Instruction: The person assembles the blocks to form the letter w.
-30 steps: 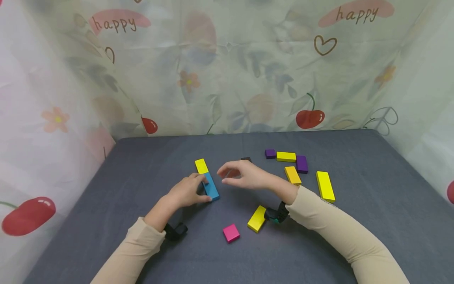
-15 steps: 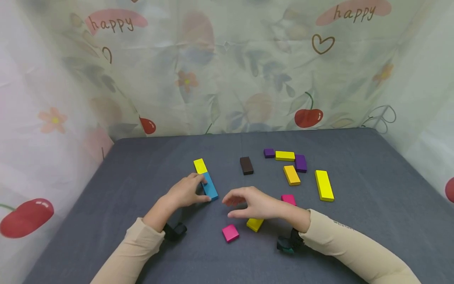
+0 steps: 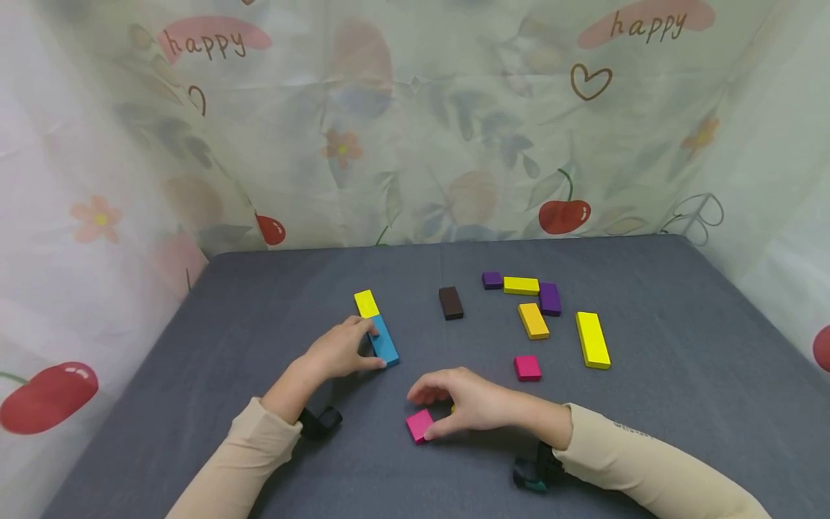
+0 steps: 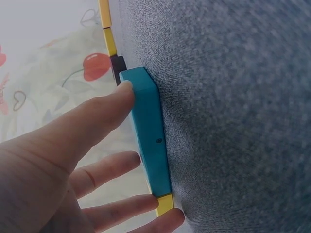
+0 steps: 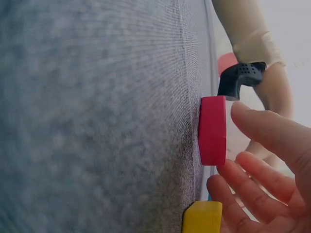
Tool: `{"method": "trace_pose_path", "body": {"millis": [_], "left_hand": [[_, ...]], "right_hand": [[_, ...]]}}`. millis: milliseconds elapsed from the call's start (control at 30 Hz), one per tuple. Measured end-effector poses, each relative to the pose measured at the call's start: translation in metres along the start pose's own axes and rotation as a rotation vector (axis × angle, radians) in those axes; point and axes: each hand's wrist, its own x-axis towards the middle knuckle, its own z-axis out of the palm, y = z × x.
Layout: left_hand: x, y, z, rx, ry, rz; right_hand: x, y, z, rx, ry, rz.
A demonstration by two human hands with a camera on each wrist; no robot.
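Note:
My left hand [image 3: 340,351] rests on a blue block [image 3: 386,343]. In the left wrist view the thumb touches one end of the blue block [image 4: 149,131], and the fingers reach loosely along its side. A yellow block [image 3: 366,303] adjoins its far end. My right hand [image 3: 476,400] is at a small pink block [image 3: 418,425], thumb over its right edge and fingers spread beyond. In the right wrist view the thumb and fingertips lie around the pink block [image 5: 212,131] with gaps showing. A yellow block [image 5: 203,218] beside it is mostly hidden under the hand in the head view.
A second pink block [image 3: 527,368] lies right of my right hand. Farther back are a dark brown block [image 3: 450,303], an orange block [image 3: 533,321], a long yellow block [image 3: 593,340], and two purple blocks, one here [image 3: 550,299], with a yellow block [image 3: 521,286] between them.
My right hand has come toward the near side of the table, from beside the brown block down to the small pink block. The left hand has stayed on the blue block.

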Motion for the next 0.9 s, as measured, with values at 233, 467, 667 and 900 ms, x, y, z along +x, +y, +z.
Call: {"method": "trace_pose_path", "body": {"millis": [233, 467, 667, 900], "left_hand": [[0.0006, 0.0001, -0.0002, -0.005, 0.0, 0.0], [0.0007, -0.0004, -0.0004, -0.001, 0.001, 0.002], [0.0005, 0.0, -0.0003, 0.0, 0.003, 0.0], [0.0006, -0.0003, 0.0003, -0.013, 0.007, 0.001]], "right_hand": [[-0.0003, -0.0033, 0.002, -0.045, -0.002, -0.004], [0.0013, -0.0033, 0.0056, -0.063, -0.001, -0.009], [0.001, -0.0063, 0.0055, -0.08, -0.001, -0.01], [0.002, -0.0067, 0.0054, -0.083, 0.021, -0.013]]}}
